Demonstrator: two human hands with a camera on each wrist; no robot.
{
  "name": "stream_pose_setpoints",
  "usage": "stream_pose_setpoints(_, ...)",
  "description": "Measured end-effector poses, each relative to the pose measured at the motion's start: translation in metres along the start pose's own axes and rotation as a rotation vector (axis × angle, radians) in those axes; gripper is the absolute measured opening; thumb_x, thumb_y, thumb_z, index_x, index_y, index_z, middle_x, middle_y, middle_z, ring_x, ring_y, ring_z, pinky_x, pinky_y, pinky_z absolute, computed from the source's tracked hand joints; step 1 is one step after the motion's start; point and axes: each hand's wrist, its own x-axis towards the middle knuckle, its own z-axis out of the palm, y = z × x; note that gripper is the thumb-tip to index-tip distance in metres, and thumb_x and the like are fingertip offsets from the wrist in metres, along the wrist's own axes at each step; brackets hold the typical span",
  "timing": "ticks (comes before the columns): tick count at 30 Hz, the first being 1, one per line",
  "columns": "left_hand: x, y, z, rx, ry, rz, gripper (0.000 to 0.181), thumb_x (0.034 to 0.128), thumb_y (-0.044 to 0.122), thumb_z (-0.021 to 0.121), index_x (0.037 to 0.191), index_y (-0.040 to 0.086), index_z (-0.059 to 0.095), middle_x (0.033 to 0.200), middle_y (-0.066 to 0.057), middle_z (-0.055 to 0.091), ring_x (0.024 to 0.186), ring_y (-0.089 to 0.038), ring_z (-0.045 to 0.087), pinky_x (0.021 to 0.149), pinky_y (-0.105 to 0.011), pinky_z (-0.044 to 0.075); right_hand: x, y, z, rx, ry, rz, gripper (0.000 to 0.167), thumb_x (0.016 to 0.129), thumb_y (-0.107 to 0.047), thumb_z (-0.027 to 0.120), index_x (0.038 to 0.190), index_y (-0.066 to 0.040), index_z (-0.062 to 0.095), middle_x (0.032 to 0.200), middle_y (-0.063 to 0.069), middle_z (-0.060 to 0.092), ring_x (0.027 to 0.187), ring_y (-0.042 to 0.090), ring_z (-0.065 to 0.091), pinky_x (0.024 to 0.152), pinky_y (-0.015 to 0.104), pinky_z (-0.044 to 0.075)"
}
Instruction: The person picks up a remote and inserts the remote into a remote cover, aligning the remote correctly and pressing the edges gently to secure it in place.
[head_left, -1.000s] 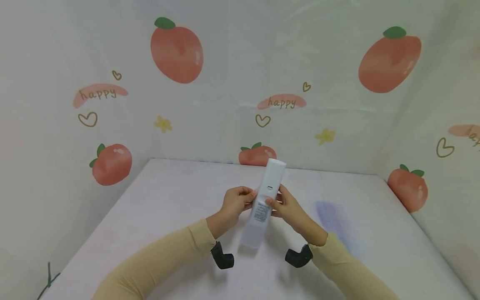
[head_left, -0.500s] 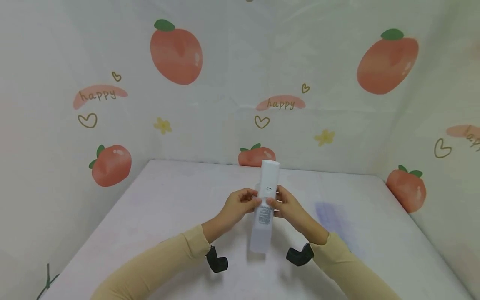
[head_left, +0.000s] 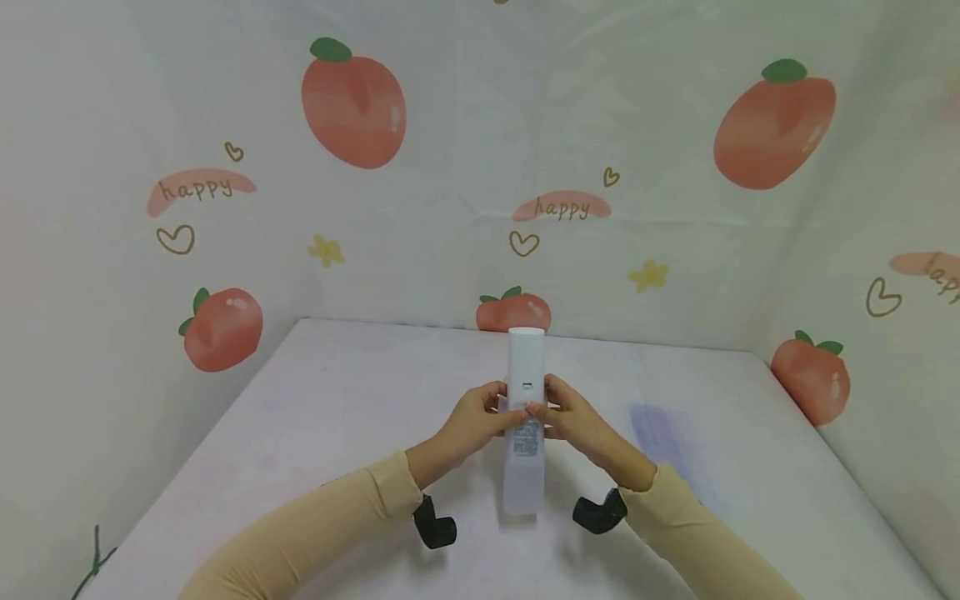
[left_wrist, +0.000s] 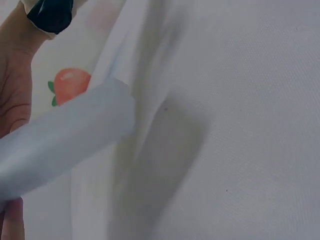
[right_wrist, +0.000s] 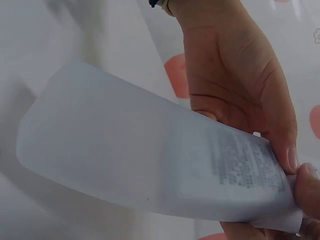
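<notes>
1. Table point(head_left: 750, 454): white, beneath all the work. Head view as dial: I have the work off centre toward 5 o'clock.
2. White device point(head_left: 527, 354): long, narrow, held between my hands above the table, bare end to 12 o'clock. Exact type not identifiable.
3. Frosted sleeve point(head_left: 523, 487): around the device's lower part, its unfilled tip at 6 o'clock. Progress, my judgement: partway. Lower portion enclosed; upper portion outside, tip unoccupied. Whether insertion or removal remains, I cannot tell from this.
4. My left hand point(head_left: 475, 414), at the device's 9 o'clock: fingers curled, thumb across the front, gripping near the sleeve's mouth.
5. My right hand point(head_left: 573, 412), at 3 o'clock: same hold, fingers bent behind, thumb on the front, thumb tips nearly meeting.
6. Printed label point(head_left: 526, 438): within the covered section; text illegible.
7. Slot point(head_left: 527, 386): small, dark, toward 12 o'clock from the thumbs, uncovered.
</notes>
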Motion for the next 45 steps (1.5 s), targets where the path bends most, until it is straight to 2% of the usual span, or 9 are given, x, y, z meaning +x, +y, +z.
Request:
stream_pose_setpoints(5, 0.000, 0.004, -0.005, -0.052, 0.030, -0.011, 0.033, 0.0855, 0.021, 0.075, 0.112, 0.004, 0.063, 0.104, -0.011, 0.069, 0.087, -0.016, 0.063, 0.077, -0.035, 0.058, -0.001, 0.006, -0.002, 0.125, 0.020, 0.001, 0.057, 0.100, -0.023, 0.055, 0.143, -0.006, 0.022, 0.122, 0.017, 0.051, 0.106, 0.022, 0.058, 0.096, 0.049, 0.050)
stream_pose_setpoints(9, 0.001, 0.009, -0.011, -0.116, 0.066, -0.002, 0.032, 0.0870, 0.016, 0.073, 0.114, 0.002, 0.062, 0.106, -0.015, 0.069, 0.090, -0.018, 0.067, 0.080, -0.037, 0.058, -0.002, 0.011, -0.005, 0.199, 0.041, 0.045, 0.055, 0.099, -0.027, 0.055, 0.141, -0.004, 0.028, 0.114, 0.005, 0.056, 0.100, 0.016, 0.061, 0.095, 0.044, 0.052)
stream_pose_setpoints(12, 0.001, 0.011, -0.014, -0.131, 0.077, -0.004, 0.032, 0.0878, 0.015, 0.072, 0.115, 0.001, 0.061, 0.107, -0.016, 0.069, 0.090, -0.018, 0.067, 0.082, -0.038, 0.058, -0.002, 0.012, -0.002, 0.249, 0.028, 0.050, 0.036, 0.100, -0.024, 0.054, 0.127, -0.002, 0.047, 0.106, -0.002, 0.059, 0.096, 0.013, 0.061, 0.091, 0.039, 0.054)
stream_pose_setpoints(16, 0.001, 0.012, -0.015, -0.145, 0.082, -0.010, 0.032, 0.0886, 0.017, 0.071, 0.115, 0.002, 0.061, 0.107, -0.015, 0.069, 0.089, -0.016, 0.066, 0.082, -0.038, 0.057, 0.001, 0.012, 0.009, 0.353, 0.095, 0.014, 0.005, 0.099, -0.015, 0.055, 0.096, -0.016, 0.059, 0.092, -0.007, 0.060, 0.088, 0.011, 0.060, 0.082, 0.032, 0.054)
stream_pose_setpoints(21, 0.001, 0.011, -0.015, -0.165, 0.094, -0.016, 0.034, 0.0885, 0.019, 0.072, 0.115, 0.001, 0.062, 0.103, -0.014, 0.071, 0.083, -0.013, 0.066, 0.075, -0.033, 0.057, 0.003, 0.012, 0.021, 0.423, 0.176, 0.011, 0.023, 0.099, -0.010, 0.053, 0.079, -0.021, 0.056, 0.082, -0.008, 0.059, 0.080, 0.009, 0.059, 0.074, 0.028, 0.052)
stream_pose_setpoints(30, 0.003, 0.010, -0.016, -0.157, 0.034, -0.049, 0.035, 0.0885, 0.019, 0.072, 0.113, -0.004, 0.063, 0.097, -0.016, 0.072, 0.076, -0.016, 0.069, 0.071, -0.034, 0.059, 0.008, 0.007, 0.020, 0.386, 0.251, 0.042, 0.020, 0.101, -0.009, 0.047, 0.083, -0.011, 0.056, 0.078, -0.006, 0.057, 0.078, 0.009, 0.056, 0.073, 0.026, 0.049)
stream_pose_setpoints(37, -0.004, 0.006, -0.012, -0.117, -0.009, -0.101, 0.033, 0.0864, 0.018, 0.074, 0.109, -0.004, 0.065, 0.093, -0.014, 0.072, 0.073, -0.014, 0.067, 0.063, -0.030, 0.057, 0.009, 0.003, 0.016, 0.314, 0.214, 0.083, 0.017, 0.100, -0.003, 0.045, 0.096, 0.007, 0.058, 0.079, -0.001, 0.057, 0.072, 0.009, 0.055, 0.068, 0.020, 0.050)
stream_pose_setpoints(42, -0.012, 0.009, -0.009, -0.111, -0.002, -0.057, 0.035, 0.0869, 0.018, 0.073, 0.113, -0.003, 0.064, 0.097, -0.014, 0.072, 0.079, -0.014, 0.067, 0.066, -0.031, 0.058, 0.001, -0.001, 0.016, 0.282, 0.168, 0.096, 0.017, 0.102, -0.007, 0.044, 0.094, 0.001, 0.056, 0.084, -0.002, 0.060, 0.077, 0.010, 0.059, 0.074, 0.024, 0.051)
stream_pose_setpoints(45, -0.015, 0.013, -0.009, -0.092, 0.043, -0.007, 0.037, 0.0874, 0.020, 0.073, 0.115, -0.002, 0.064, 0.098, -0.014, 0.071, 0.080, -0.014, 0.067, 0.068, -0.032, 0.058, -0.005, -0.006, 0.016, 0.270, 0.160, 0.080, 0.020, 0.104, -0.020, 0.044, 0.113, -0.004, 0.049, 0.094, 0.002, 0.061, 0.084, 0.012, 0.062, 0.079, 0.028, 0.052)
